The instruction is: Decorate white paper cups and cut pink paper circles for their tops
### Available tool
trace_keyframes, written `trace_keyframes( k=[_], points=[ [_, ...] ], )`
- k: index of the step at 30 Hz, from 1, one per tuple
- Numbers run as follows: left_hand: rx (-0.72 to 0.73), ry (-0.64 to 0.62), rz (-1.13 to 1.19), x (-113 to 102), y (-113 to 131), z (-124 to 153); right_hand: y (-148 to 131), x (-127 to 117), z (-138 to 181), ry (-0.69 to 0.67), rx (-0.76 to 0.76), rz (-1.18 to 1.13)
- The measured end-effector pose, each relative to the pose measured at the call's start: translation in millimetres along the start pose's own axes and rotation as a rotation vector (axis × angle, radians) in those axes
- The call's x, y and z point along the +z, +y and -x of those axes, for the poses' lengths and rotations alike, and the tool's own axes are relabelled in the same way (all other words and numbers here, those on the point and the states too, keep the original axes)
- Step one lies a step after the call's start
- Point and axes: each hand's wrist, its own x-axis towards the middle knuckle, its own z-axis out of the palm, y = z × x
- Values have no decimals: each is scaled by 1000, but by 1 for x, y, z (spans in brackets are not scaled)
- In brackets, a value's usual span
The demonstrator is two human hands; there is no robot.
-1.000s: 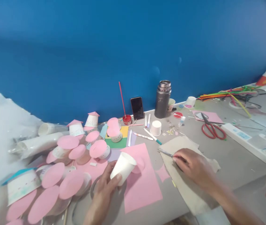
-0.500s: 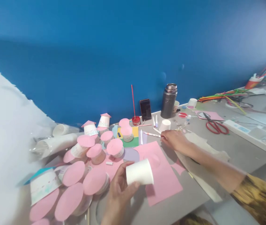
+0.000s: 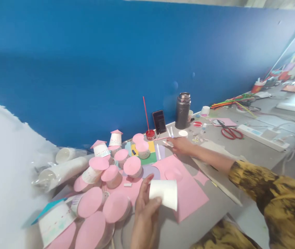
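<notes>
My left hand (image 3: 145,207) grips a plain white paper cup (image 3: 164,194) lying on its side, just above the near edge of a pink paper sheet (image 3: 186,188). My right hand (image 3: 180,144) reaches far across the table, its fingers closed on a white marker pen (image 3: 168,143) beside the green and yellow papers (image 3: 147,156). A small upturned white cup (image 3: 182,133) stands just beyond that hand. Left of my left hand, several paper cups with pink round tops (image 3: 112,176) are crowded together.
A dark steel flask (image 3: 182,110), a phone (image 3: 159,121) and a red paint pot with a stick (image 3: 150,134) stand against the blue wall. Red scissors (image 3: 229,131), a white power strip (image 3: 263,137) and coloured sticks (image 3: 230,102) lie to the right. Sleeves of stacked cups (image 3: 59,169) lie far left.
My right hand left the brown paper, moved away toward the pens and closed on a white marker. My left hand turned the white cup onto its side. The camera tilted up.
</notes>
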Motion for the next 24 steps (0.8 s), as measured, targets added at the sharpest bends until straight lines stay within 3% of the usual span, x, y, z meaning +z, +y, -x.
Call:
trace_keyframes(
  k=[4,6,8,10,12,14,19,24],
  points=[
    [-20,88,185,7,15,-2,6,-20,24,62,-69,-305],
    [-55,82,302,11,22,-6,5,-25,35,32,-121,-717],
    [-133,-5,415,17,26,-11,0,-27,44,-109,-211,-1240],
    [-180,-83,479,25,28,-15,-6,-24,52,-252,-318,-1533],
    [-180,-93,466,33,25,-22,-9,-16,58,-254,-381,-1634],
    [-164,-66,408,39,21,-31,-7,-4,58,-144,-368,-1706],
    [-7,-78,337,37,14,-56,5,24,43,46,-211,-1787],
    [-1,-131,325,25,9,-66,4,24,42,146,-85,-1825]
  ],
)
